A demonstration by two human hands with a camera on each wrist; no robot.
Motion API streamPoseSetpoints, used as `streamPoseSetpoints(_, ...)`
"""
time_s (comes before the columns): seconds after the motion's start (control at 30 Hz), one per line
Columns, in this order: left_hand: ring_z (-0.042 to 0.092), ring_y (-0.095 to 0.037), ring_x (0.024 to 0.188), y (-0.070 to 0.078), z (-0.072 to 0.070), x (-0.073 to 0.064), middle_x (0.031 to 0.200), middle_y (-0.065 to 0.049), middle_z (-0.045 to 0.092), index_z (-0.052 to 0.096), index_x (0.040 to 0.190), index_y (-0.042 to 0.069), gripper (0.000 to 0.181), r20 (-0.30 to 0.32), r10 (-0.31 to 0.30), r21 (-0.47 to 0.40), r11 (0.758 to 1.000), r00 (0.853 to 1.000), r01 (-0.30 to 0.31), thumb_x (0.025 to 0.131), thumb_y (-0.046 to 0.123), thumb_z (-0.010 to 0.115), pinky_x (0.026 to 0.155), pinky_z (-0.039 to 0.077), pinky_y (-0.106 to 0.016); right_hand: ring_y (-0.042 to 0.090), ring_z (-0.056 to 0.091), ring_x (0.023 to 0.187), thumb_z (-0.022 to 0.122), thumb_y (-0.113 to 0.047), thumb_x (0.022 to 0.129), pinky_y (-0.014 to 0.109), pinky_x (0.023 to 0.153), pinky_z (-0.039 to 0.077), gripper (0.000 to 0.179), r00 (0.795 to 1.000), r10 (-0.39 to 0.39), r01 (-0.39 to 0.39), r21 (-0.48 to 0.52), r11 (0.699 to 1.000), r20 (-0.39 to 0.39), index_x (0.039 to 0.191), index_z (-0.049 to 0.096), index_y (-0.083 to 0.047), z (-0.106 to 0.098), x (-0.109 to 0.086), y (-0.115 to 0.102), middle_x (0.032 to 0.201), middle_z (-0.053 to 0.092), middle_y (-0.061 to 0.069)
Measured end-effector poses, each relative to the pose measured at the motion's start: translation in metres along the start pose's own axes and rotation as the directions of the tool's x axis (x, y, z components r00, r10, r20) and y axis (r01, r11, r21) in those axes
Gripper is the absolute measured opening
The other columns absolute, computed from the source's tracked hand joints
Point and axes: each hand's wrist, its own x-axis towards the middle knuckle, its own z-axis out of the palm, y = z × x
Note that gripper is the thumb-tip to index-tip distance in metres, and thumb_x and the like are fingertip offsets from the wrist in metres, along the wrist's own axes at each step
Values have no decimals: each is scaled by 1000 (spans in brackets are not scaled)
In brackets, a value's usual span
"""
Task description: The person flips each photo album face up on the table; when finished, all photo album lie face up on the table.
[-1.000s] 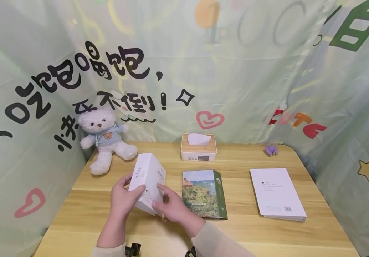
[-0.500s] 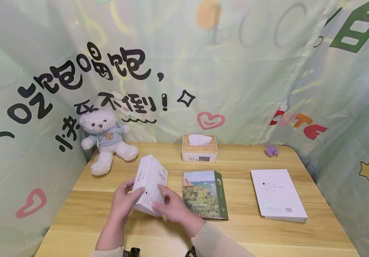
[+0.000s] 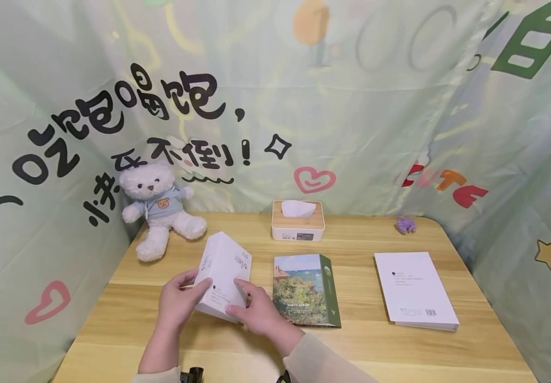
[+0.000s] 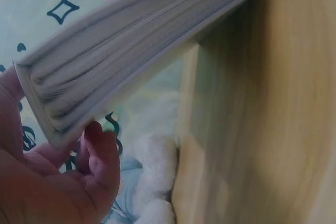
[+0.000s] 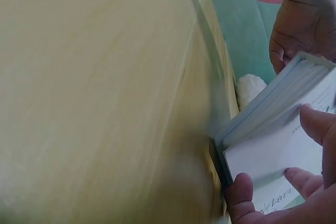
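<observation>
Both hands hold a white photo album (image 3: 226,274) upright and tilted over the left half of the table. My left hand (image 3: 175,303) grips its spine side, thumb on the spine and the other fingers behind. On the opposite side my right hand (image 3: 262,309) holds the cover near its free edge, thumb and index finger on the front. The left wrist view shows the bottom ends of the album's pages (image 4: 131,51), slightly fanned between the covers. A green-spined photo album (image 3: 299,290) with a painted seaside scene lies right of my hands. Another white album (image 3: 416,290) lies farther right.
A white teddy bear (image 3: 160,213) in a blue top sits at the table's back left. A tissue box (image 3: 297,221) stands at the back middle, and a small purple object (image 3: 405,225) at the back right. Printed cloth curtains (image 3: 376,133) enclose the table (image 3: 352,351).
The held album has turned a little, so more of its front cover faces the head camera. My left hand has shifted slightly left. The other things stay put.
</observation>
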Motion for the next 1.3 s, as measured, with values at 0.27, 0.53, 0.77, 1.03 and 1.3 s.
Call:
streamPoseSetpoints(0.27,67,-24,99,-11,-8,3,125,-25,71,72,128,-6,52,-39,-13,94,995,999,17,93,30,83,71,53,-23,28,68,105,86,-15,89,39,86,62,64,1000,-3,1,-125,992,-17,145,61,0,1,0,0,142,53,32)
streamPoseSetpoints(0.53,66,-33,111,-20,-9,8,129,-26,70,71,130,-4,50,-16,-53,92,994,998,54,96,31,80,75,54,-25,46,56,130,89,-21,86,56,112,46,75,999,20,-31,-265,964,-42,144,55,12,1,0,-1,144,52,34)
streamPoseSetpoints(0.77,63,-41,122,-30,-11,10,129,-26,70,71,130,-5,47,-3,-60,149,987,998,60,100,31,74,96,55,-44,46,59,126,90,-21,83,55,112,47,72,997,6,-34,-381,924,-74,140,60,11,2,0,-2,142,54,32)
streamPoseSetpoints(1.03,55,-45,131,-39,-8,10,135,-30,65,68,133,-7,51,-6,-93,112,989,996,93,102,33,70,110,45,-59,46,61,124,88,-23,86,56,110,48,67,995,-5,-36,-408,912,-97,138,62,11,4,0,2,141,53,33)
streamPoseSetpoints(1.3,60,-47,125,-47,-3,12,133,-34,64,63,134,-8,49,-63,-98,101,989,993,104,104,31,67,104,50,-56,34,65,115,80,-19,94,50,103,54,52,996,-25,-12,-394,919,-88,137,65,7,9,3,2,127,62,21)
